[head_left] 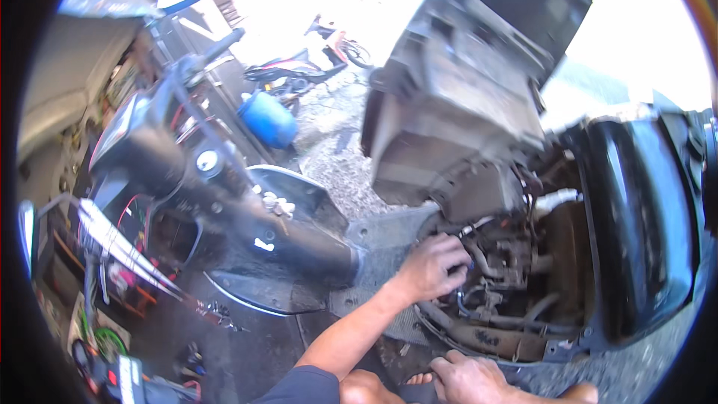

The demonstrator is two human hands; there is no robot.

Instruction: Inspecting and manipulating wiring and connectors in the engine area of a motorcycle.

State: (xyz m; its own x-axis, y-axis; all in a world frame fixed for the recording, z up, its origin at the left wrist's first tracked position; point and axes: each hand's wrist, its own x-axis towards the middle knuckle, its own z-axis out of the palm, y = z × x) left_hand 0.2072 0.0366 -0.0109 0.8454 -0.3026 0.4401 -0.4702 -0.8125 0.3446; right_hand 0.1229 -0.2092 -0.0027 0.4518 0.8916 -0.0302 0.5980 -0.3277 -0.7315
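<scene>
A black scooter fills the view, its seat and storage box [449, 120] raised above the open engine bay [505, 265]. My left hand [437, 265] reaches into that bay, fingers curled around something I cannot make out among hoses and metal parts. My right hand [467, 378] is low at the bottom, below the bay's lower rim [508, 348], fingers curled; whether anything is inside them is hidden. Left of my left hand lies the floorboard [374, 224], and the black tail panel [639, 224] is at the right.
The scooter's handlebar and front [134, 135] stand at the left, with white-and-silver trim [123, 239] nearby. Behind are a blue plastic drum [269, 120] and another motorcycle [292, 71] on rough ground. Tools and parts [112, 359] lie at the lower left.
</scene>
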